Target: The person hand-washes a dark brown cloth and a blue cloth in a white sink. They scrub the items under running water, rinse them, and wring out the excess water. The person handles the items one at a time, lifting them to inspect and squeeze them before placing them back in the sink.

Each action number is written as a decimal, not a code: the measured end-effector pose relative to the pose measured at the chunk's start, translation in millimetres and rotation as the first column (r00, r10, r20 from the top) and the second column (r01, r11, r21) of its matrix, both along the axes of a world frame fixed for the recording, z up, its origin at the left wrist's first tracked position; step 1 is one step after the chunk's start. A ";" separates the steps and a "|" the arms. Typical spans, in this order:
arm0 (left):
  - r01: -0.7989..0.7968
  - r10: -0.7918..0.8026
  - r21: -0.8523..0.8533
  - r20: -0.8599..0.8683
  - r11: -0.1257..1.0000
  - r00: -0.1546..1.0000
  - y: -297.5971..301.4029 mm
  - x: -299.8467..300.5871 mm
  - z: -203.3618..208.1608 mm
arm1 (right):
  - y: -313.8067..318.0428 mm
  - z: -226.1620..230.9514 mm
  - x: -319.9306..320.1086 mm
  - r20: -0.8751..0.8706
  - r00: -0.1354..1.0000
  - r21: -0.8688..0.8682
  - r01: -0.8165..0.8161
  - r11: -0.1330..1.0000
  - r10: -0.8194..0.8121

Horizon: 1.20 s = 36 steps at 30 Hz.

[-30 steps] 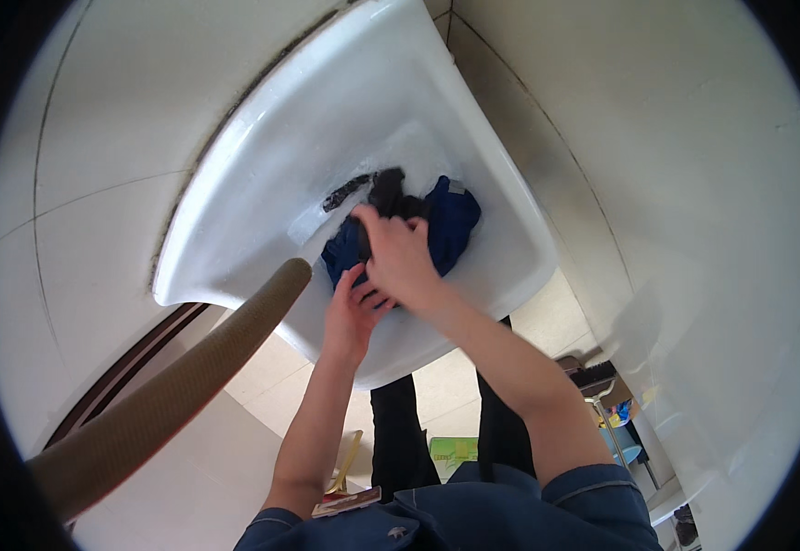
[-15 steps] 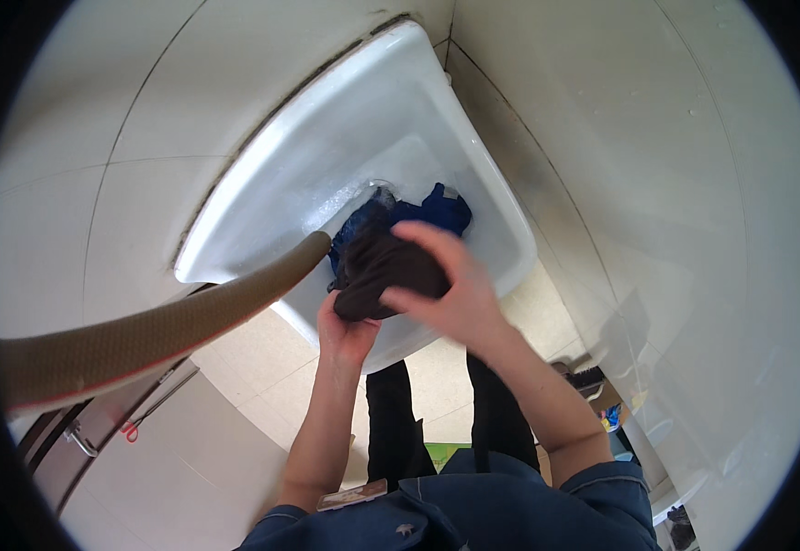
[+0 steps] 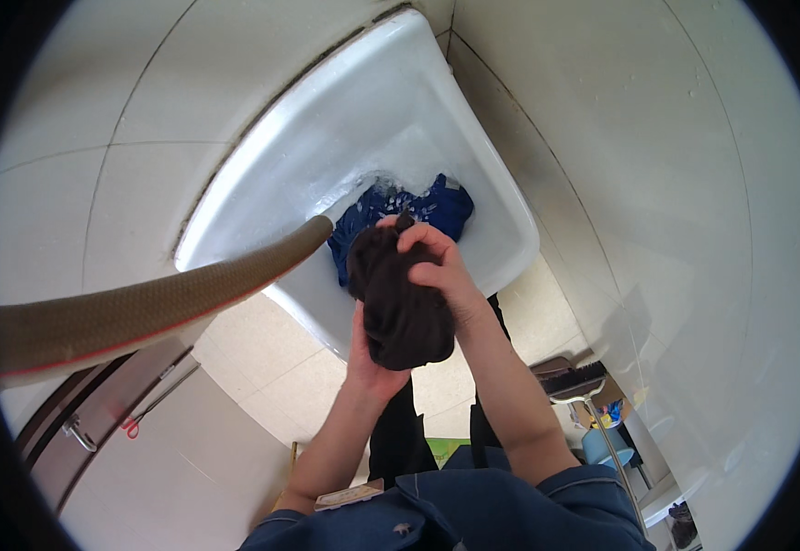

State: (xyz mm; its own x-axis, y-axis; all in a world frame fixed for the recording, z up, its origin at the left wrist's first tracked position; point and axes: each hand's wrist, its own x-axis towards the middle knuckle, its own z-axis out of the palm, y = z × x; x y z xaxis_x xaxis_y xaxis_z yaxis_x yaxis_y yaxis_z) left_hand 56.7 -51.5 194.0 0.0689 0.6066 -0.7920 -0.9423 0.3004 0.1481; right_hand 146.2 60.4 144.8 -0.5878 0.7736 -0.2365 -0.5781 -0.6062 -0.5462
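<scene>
Both my hands hold a bunched dark brown cloth above the near rim of a white corner sink. My left hand cups it from below on the left, its fingers mostly hidden behind the bundle. On the upper right side, my right hand grips the cloth with bent fingers. Beyond the bundle, a wet blue cloth lies on the sink's bottom. A brown ribbed hose reaches in from the left, its end over the sink, and water splashes on the blue cloth.
Tiled walls meet behind the sink. At lower right stand a brush with a long handle and a light blue container. Red-handled scissors hang at lower left near a metal handle.
The brown cloth has come nearer to me and is now a tighter upright bundle. Both hands moved with it, and more of the blue cloth and splashing water shows.
</scene>
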 end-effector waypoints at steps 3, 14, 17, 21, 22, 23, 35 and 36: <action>0.248 -0.252 -0.045 -0.206 0.968 0.946 -8.1 -14.0 -5.8 | 9.1 16.4 -3.3 0.315 0.946 0.387 -0.058 0.920 -0.072; -0.313 0.215 0.215 0.383 0.925 0.899 21.5 -12.0 8.7 | -30.2 90.0 -13.2 0.243 0.855 0.924 -0.060 0.378 -0.459; -0.050 0.113 0.370 -0.150 0.928 0.982 2.5 -23.7 -33.3 | -27.1 82.4 -4.3 0.310 0.747 0.811 0.115 0.574 -0.588; -0.371 0.370 0.091 -0.459 0.924 0.808 36.4 2.4 42.0 | -23.4 71.0 2.4 0.430 0.823 0.289 0.265 0.920 -0.372; -0.408 0.418 0.134 -0.490 0.903 0.765 36.6 5.5 44.9 | -21.4 67.8 1.5 0.296 0.894 0.115 0.315 0.942 -0.335; -0.347 0.411 0.228 -0.614 0.910 0.674 34.9 8.3 45.8 | -21.0 69.1 -0.9 0.212 0.926 0.027 0.315 0.949 -0.314; 0.688 0.531 0.185 -0.779 0.702 -0.332 42.5 -23.4 59.9 | 5.7 54.6 -4.2 -0.173 0.968 -0.667 -0.252 0.701 0.183; 0.739 0.549 0.143 -0.762 0.658 -0.342 44.6 -26.3 60.1 | 13.4 51.5 -4.0 -0.174 0.943 -0.640 -0.327 0.695 0.284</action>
